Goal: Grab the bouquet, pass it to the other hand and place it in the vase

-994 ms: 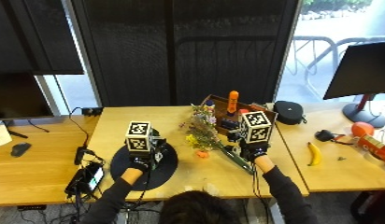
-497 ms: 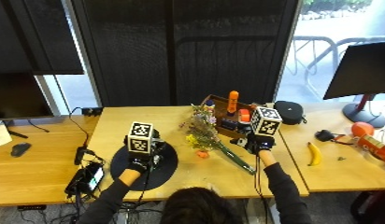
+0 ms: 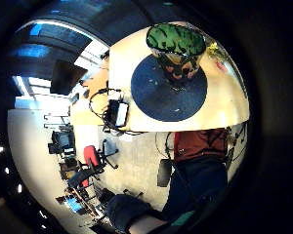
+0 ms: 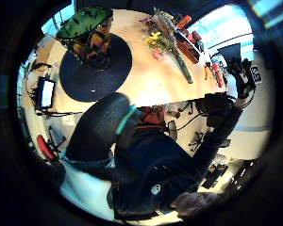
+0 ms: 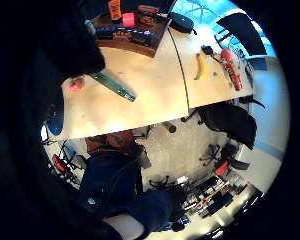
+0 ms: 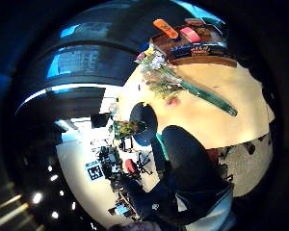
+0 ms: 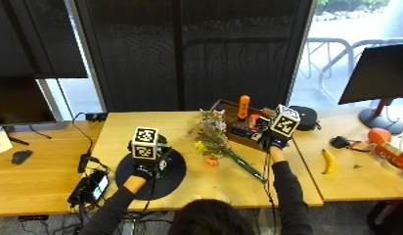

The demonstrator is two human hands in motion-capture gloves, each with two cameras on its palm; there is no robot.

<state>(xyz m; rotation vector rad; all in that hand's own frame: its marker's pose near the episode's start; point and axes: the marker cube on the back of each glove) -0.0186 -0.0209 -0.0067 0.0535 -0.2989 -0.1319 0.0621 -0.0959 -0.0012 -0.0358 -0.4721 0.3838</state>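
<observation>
The bouquet lies flat on the wooden table, yellow and purple blooms toward the back, green wrapped stems toward the front edge. It also shows in the palm views. The green and orange patterned vase stands upright on a round black mat. My left hand hovers over the mat beside the vase and holds nothing; it hides most of the vase in the outside view. My right hand is raised right of the stems, near the brown box, empty.
A brown box with an orange bottle and small items stands behind the bouquet. A black pouch, a banana and red objects lie at the right. A small screen device with cables sits left of the mat.
My right hand has lifted and shifted a little to the right, away from the bouquet's stems. The bouquet, vase and left hand have stayed put.
</observation>
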